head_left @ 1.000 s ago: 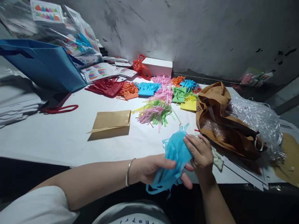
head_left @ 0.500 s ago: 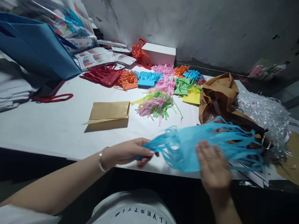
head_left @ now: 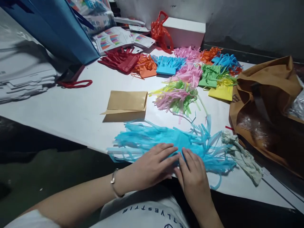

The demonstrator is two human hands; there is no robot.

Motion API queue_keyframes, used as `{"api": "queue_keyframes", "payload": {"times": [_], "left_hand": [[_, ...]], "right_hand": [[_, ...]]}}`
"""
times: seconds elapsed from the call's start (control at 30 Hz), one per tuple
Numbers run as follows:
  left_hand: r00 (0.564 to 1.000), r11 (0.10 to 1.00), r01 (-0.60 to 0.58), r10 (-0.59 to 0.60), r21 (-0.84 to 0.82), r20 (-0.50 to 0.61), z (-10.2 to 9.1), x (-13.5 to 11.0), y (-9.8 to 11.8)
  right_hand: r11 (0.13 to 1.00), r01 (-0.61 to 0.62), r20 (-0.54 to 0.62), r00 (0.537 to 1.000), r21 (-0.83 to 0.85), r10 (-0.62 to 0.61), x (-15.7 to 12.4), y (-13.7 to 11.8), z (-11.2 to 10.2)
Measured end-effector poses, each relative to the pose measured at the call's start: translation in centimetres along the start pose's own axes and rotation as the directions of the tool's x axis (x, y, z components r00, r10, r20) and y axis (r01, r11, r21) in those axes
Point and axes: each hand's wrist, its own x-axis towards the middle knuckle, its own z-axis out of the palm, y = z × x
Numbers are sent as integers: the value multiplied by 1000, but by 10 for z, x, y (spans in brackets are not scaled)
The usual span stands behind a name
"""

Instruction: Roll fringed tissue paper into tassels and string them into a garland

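Observation:
A sheet of light blue tissue paper [head_left: 177,135], cut into fringe at both ends, lies spread along the table's front edge. My left hand [head_left: 154,163] rests on its near middle part, with the fingers stretched out over the paper. Close beside it, my right hand [head_left: 193,177] touches the same near edge, fingers extended and slightly apart. The fingertips of both hands almost meet. What my thumbs do at the edge is partly hidden. Fringe strips fan out left and right, a few curling up at the right end.
Behind lie a folded brown paper piece [head_left: 127,101], pink-green-yellow fringe [head_left: 174,98] and several coloured tassel bundles [head_left: 167,66]. A brown bag [head_left: 263,88] stands right, near a crumpled pale cloth [head_left: 244,158]. A blue bag [head_left: 59,28], red plastic bag [head_left: 160,33] and white box [head_left: 186,31] stand farther back.
My left hand has let go of the bunched fringe, which now lies spread to the left. Both hands have come together at the sheet's near middle. The view has shifted.

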Motion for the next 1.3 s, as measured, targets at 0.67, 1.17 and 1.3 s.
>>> {"api": "queue_keyframes", "payload": {"times": [0.67,1.17,1.3], "left_hand": [[995,971,83,-94,-223,-39,19,6,-10],[991,973,78,-99,-218,-85,1,7,-19],[993,974,111,-117,-199,-20,-7,16,-20]], "right_hand": [[987,99,-16,995,129,-98,5,12,-27],[979,31,42,998,201,-41,17,19,-25],[983,-14,144,989,181,-13,31,15,-25]]}}
